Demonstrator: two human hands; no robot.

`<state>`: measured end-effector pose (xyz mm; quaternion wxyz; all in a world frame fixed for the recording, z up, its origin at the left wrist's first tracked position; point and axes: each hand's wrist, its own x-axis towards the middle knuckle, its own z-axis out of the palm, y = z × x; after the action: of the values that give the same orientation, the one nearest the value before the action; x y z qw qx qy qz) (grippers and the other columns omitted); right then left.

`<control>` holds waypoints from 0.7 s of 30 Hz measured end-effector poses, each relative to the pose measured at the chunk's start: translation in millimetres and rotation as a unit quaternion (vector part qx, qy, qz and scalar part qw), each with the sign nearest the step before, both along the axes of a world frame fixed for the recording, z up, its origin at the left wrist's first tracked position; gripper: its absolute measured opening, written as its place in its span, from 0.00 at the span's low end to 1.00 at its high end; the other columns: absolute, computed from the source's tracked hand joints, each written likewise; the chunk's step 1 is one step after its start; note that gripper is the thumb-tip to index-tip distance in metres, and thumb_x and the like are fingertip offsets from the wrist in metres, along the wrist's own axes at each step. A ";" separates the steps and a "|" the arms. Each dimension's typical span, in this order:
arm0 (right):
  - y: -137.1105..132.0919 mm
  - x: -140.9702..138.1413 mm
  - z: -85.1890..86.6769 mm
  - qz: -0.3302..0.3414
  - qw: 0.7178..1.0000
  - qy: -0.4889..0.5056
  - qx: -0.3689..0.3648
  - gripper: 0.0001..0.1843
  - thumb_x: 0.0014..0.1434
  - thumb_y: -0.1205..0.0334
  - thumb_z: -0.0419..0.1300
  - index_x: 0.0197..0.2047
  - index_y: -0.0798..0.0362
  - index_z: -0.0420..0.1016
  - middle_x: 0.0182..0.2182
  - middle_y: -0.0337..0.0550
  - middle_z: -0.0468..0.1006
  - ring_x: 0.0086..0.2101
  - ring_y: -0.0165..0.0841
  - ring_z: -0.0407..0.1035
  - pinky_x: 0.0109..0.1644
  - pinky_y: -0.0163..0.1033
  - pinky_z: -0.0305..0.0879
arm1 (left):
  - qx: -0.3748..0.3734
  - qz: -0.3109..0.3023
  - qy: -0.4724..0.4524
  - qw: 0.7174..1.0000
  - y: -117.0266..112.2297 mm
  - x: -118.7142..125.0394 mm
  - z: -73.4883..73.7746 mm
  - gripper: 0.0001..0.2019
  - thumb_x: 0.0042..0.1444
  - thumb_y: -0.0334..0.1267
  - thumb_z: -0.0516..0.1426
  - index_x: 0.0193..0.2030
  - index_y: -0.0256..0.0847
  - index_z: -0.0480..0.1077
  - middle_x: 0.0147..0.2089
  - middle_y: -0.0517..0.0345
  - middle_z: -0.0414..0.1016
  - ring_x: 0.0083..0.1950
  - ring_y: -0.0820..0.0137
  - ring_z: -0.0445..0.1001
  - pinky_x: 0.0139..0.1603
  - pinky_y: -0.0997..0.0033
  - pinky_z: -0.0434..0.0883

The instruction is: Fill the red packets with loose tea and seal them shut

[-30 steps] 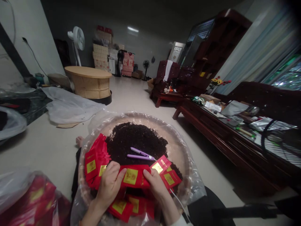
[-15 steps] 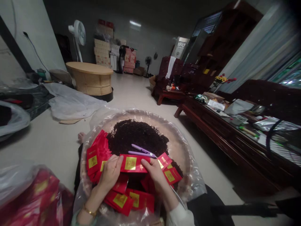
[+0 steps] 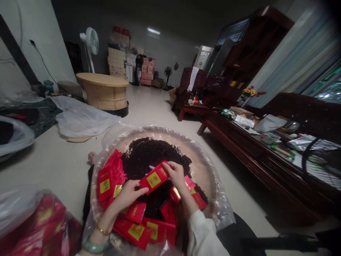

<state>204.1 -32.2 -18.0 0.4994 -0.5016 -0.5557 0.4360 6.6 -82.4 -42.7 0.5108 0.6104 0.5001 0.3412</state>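
A round shallow basket (image 3: pixel 205 167) lined with clear plastic rests on my lap. A heap of dark loose tea (image 3: pixel 156 154) fills its middle. My left hand (image 3: pixel 128 195) and my right hand (image 3: pixel 174 174) each pinch one end of a red packet with a gold label (image 3: pixel 154 177), tilted up to the right over the tea. A stack of red packets (image 3: pixel 110 177) leans along the basket's left side. More loose red packets (image 3: pixel 144 227) lie at the near edge. A purple tool is almost hidden behind the held packet.
A plastic bag of red packets (image 3: pixel 34 224) sits at lower left. A long dark wooden table (image 3: pixel 266 156) cluttered with items runs along the right. A round wooden tub (image 3: pixel 105 90), a white sheet (image 3: pixel 80 119) and a standing fan (image 3: pixel 90 44) are farther off on the floor.
Both hands lifted the red packet off the pile and tilted it, right end rising over the tea. The purple tool is now mostly covered by it.
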 end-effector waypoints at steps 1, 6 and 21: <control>0.4 -0.2 -2.5 -0.013 1.000 -0.017 0.013 0.21 0.48 0.45 0.61 0.18 0.55 0.69 0.15 0.34 0.63 0.18 0.25 0.55 0.21 0.31 0.50 | -0.008 -0.003 0.009 1.000 0.7 0.3 -0.5 0.15 0.46 0.47 0.58 0.24 0.35 0.74 0.25 0.57 0.77 0.28 0.66 0.72 0.29 0.73 0.64; 2.8 4.2 -11.9 -0.052 0.994 -0.069 0.065 0.21 0.50 0.47 0.60 0.16 0.54 0.68 0.15 0.34 0.60 0.19 0.26 0.53 0.22 0.32 0.49 | -0.003 0.018 0.010 1.000 3.7 -1.0 -2.4 0.17 0.45 0.50 0.57 0.18 0.37 0.69 0.19 0.60 0.71 0.24 0.71 0.66 0.26 0.74 0.59; -15.7 -17.2 -25.3 0.132 0.987 0.065 -0.059 0.12 0.45 0.53 0.66 0.29 0.54 0.77 0.25 0.39 0.76 0.28 0.33 0.69 0.35 0.36 0.65 | 0.016 0.285 -0.156 0.945 8.8 -1.5 -3.2 0.18 0.37 0.44 0.65 0.33 0.36 0.70 0.27 0.58 0.78 0.24 0.70 0.74 0.25 0.73 0.72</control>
<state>186.9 -47.9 -43.4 0.4416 -0.4232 -0.5567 0.5620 5.1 -73.6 -45.8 0.4543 0.3890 0.5617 0.5716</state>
